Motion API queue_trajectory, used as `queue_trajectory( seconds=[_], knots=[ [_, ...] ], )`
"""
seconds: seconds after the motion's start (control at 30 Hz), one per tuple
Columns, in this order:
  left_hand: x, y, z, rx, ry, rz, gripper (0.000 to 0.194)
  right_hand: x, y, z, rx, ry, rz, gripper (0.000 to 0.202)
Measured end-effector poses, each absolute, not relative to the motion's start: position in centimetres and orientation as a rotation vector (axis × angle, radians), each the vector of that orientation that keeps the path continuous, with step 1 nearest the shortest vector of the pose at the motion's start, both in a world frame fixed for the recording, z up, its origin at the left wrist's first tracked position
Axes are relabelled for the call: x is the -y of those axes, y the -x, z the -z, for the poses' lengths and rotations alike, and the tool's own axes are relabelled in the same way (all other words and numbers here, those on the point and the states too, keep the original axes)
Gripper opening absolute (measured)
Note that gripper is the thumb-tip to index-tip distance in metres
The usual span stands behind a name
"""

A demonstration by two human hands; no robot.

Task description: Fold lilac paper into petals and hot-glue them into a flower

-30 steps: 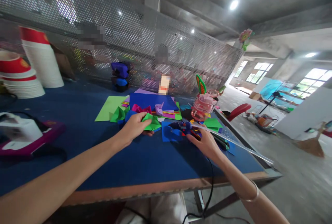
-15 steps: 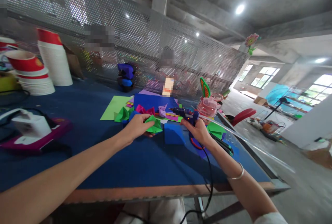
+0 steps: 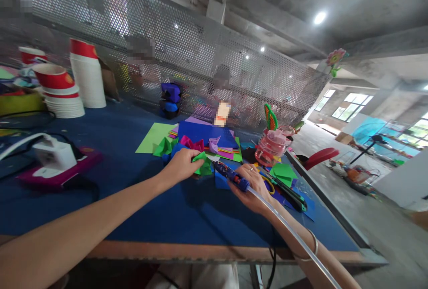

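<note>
My left hand (image 3: 182, 164) pinches a folded green paper piece (image 3: 204, 166) above the table. In my right hand (image 3: 252, 186) is a dark blue hot glue gun (image 3: 230, 174), a long clear glue stick (image 3: 290, 229) running out of its rear. The gun's nozzle points left, close to the green paper; whether it touches I cannot tell. Behind my left hand lie more folded papers: a green one (image 3: 163, 146), a magenta one (image 3: 192, 142) and a purple one (image 3: 214, 145). A blue paper piece (image 3: 222, 183) lies beneath the gun.
Stacked paper cups (image 3: 88, 79) and a white plug on a magenta power strip (image 3: 36, 177) stand at left. A pink jar (image 3: 270, 146), a utility knife (image 3: 289, 197) and green paper (image 3: 283, 172) are at right. A perforated metal screen (image 3: 194, 57) runs along the back.
My right hand has turned the glue gun and brought its nozzle down to the green paper. My left hand still holds that paper. The whole view has shifted slightly.
</note>
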State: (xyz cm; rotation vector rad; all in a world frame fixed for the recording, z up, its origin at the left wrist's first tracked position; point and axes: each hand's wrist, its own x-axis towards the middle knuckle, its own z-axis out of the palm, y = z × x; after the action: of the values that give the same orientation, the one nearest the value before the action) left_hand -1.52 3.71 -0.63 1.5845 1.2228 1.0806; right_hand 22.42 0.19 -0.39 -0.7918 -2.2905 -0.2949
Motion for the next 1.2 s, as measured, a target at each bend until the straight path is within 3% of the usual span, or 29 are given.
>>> queue_trajectory(
  seconds=[1.2],
  knots=[
    [-3.64,1.44,0.87,-1.304,-1.732,-0.961,0.019,-0.41,-22.38,1.06,2.374,0.751,0.447,0.008]
  ],
)
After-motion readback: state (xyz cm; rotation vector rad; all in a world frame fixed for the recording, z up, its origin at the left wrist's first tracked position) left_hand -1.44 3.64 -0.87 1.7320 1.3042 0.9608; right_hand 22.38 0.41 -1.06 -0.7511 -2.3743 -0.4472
